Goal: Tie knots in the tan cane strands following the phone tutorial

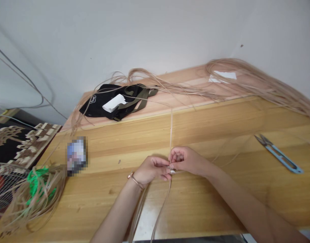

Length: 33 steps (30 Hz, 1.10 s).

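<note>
Over the middle of the wooden table, my left hand (152,171) and my right hand (187,160) meet, fingertips almost touching. Both are closed in a pinch around a thin tan rattan strand (171,130). One length of it runs from the fingers toward the back of the table; another hangs down toward the front edge. Something small and white (172,171) shows between the fingertips, too small to name. Several more tan strands (139,211) pass beneath my left wrist, which wears a bracelet (136,180).
Blue thread snips (280,155) lie at the right. Behind are a black bag (101,101) with white paper (114,103) and long strand bundles (258,79). At the left sit a blurred-out object (77,155) and a coil of strands (52,199) with green ties (35,182).
</note>
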Each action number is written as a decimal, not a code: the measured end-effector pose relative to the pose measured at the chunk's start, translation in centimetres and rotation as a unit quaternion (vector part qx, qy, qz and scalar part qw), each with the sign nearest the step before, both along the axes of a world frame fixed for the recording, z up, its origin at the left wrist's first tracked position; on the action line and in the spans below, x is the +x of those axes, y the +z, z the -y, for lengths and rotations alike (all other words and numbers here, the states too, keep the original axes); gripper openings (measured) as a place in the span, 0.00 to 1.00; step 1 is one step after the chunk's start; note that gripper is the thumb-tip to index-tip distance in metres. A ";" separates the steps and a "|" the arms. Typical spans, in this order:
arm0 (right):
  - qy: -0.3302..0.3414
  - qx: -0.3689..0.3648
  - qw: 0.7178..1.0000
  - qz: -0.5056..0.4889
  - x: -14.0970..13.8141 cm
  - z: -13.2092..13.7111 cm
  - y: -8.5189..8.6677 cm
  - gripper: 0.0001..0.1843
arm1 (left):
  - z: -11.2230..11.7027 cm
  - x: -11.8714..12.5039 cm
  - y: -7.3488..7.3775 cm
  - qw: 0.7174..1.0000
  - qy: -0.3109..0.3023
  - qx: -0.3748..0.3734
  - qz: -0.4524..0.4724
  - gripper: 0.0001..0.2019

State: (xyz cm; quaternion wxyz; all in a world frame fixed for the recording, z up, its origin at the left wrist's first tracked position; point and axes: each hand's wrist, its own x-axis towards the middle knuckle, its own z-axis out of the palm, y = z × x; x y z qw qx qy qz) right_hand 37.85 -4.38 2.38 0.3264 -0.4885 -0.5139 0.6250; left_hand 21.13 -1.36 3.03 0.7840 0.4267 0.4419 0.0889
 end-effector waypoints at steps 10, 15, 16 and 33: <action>0.017 -0.019 1.000 0.004 0.3 -0.1 0.1 0.08 | 0.1 -0.3 -0.4 0.999 0.035 -0.011 0.008 0.15; 0.046 -0.020 0.999 0.007 0.8 0.0 0.1 0.09 | 0.2 -0.3 -0.3 1.000 0.029 -0.003 0.008 0.14; 0.049 -0.019 0.999 0.009 0.8 0.0 0.1 0.09 | 0.1 -0.3 -0.2 1.000 0.024 -0.003 0.007 0.14; 0.048 -0.041 0.998 0.028 1.0 0.0 0.3 0.09 | -0.2 -1.0 -0.6 1.000 0.000 -0.001 -0.001 0.14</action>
